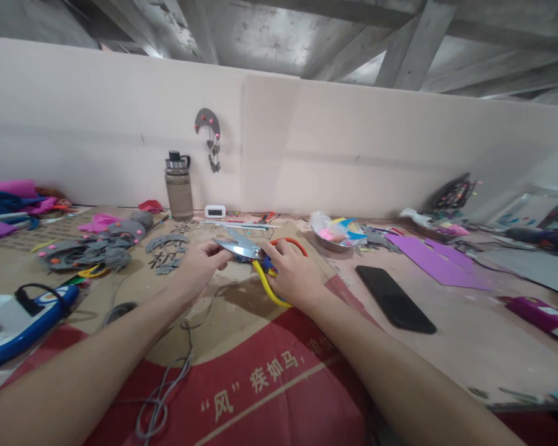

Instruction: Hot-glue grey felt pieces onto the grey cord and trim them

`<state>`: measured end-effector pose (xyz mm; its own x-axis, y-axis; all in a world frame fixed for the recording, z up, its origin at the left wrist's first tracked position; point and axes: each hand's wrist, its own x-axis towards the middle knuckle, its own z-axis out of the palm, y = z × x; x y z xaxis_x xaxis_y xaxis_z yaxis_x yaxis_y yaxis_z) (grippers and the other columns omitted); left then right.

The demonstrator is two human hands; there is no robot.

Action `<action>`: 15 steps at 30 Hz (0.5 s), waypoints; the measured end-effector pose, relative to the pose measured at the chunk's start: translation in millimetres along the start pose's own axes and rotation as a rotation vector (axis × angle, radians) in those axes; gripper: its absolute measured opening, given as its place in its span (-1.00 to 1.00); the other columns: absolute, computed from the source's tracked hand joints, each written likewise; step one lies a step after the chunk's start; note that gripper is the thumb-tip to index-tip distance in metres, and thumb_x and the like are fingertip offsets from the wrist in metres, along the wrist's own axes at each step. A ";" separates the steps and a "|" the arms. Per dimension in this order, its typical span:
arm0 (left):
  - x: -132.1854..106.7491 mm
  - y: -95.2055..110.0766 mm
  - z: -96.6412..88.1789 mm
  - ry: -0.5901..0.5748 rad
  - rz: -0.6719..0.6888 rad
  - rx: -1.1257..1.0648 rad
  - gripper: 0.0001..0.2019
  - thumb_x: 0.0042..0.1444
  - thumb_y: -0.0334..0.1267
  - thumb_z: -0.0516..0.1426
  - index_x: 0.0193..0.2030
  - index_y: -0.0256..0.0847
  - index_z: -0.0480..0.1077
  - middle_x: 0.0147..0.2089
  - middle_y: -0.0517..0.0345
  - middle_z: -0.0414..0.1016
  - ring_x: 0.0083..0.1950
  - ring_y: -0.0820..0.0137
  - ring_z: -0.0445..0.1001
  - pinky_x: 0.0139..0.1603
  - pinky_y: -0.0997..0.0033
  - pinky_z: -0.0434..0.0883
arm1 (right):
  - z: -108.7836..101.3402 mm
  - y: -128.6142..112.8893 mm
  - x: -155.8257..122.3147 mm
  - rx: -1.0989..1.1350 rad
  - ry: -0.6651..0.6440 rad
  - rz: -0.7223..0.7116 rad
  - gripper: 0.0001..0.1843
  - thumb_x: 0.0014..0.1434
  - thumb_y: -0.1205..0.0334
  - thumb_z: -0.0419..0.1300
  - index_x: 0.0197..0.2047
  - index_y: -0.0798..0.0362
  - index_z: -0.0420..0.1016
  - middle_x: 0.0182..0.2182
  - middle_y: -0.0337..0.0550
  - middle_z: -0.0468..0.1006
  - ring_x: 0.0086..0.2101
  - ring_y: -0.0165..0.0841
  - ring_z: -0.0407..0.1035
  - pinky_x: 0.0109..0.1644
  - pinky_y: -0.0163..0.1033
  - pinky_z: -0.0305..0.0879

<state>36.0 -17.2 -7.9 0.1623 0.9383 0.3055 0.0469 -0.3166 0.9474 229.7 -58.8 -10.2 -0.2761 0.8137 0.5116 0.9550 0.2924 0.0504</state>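
Note:
My right hand (294, 272) grips a large pair of scissors (245, 249) close to the pivot. One handle loop is yellow, the other red, and the blades point left with a gap between them. At the blade tips, my left hand (198, 263) has thumb and fingers pinched together. Whatever lies in that pinch is too small to make out. Left of the blades, cut grey felt pieces (167, 248) lie on brown printed paper (232, 303). A grey cord (186, 347) trails down over the red part of that paper.
A water bottle (179, 189) and small white timer (214, 212) stand by the partition. To the right are a black phone (394, 298), purple sheet (434, 260) and bowl (335, 238) of scraps. More grey felt (90, 251) and a blue-white device (25, 322) lie left.

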 end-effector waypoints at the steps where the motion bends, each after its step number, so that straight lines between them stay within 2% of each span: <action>1: 0.1 0.0 -0.3 -0.002 0.006 0.026 -0.91 -0.11 -0.29 0.15 -0.47 -0.24 0.45 -0.56 0.25 0.31 -0.50 0.49 0.18 -0.46 0.46 0.12 | -0.4 0.0 0.0 -0.003 -0.003 -0.001 -0.53 0.16 0.12 0.00 0.15 -0.07 0.17 -0.11 -0.04 0.37 -0.17 -0.22 0.29 -0.21 -0.22 0.21; 10: -4.1 12.9 -2.7 0.017 0.096 0.199 -0.85 -0.06 -0.20 0.16 -0.52 -0.21 0.45 -0.55 0.24 0.35 -0.46 0.46 0.24 -0.42 0.45 0.17 | -1.3 1.2 0.0 0.027 0.004 0.000 -0.54 0.17 0.12 0.00 0.16 -0.08 0.20 -0.13 -0.03 0.42 -0.18 -0.21 0.32 -0.20 -0.23 0.20; 15: -1.3 9.5 -2.9 0.056 0.051 0.028 -0.80 -0.10 -0.14 0.22 -0.35 -0.19 0.54 -0.50 0.22 0.40 -0.50 0.51 0.20 -0.48 0.48 0.12 | 4.8 5.0 1.6 0.216 0.055 0.041 -0.60 0.16 0.15 0.04 0.08 -0.05 0.29 -0.26 -0.10 0.49 -0.29 -0.28 0.36 -0.27 -0.26 0.19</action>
<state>33.4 -21.0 1.0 0.1093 0.9269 0.3591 0.0672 -0.3674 0.9276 233.6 -53.6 -13.3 -0.2254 0.8003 0.5557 0.9183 0.3651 -0.1532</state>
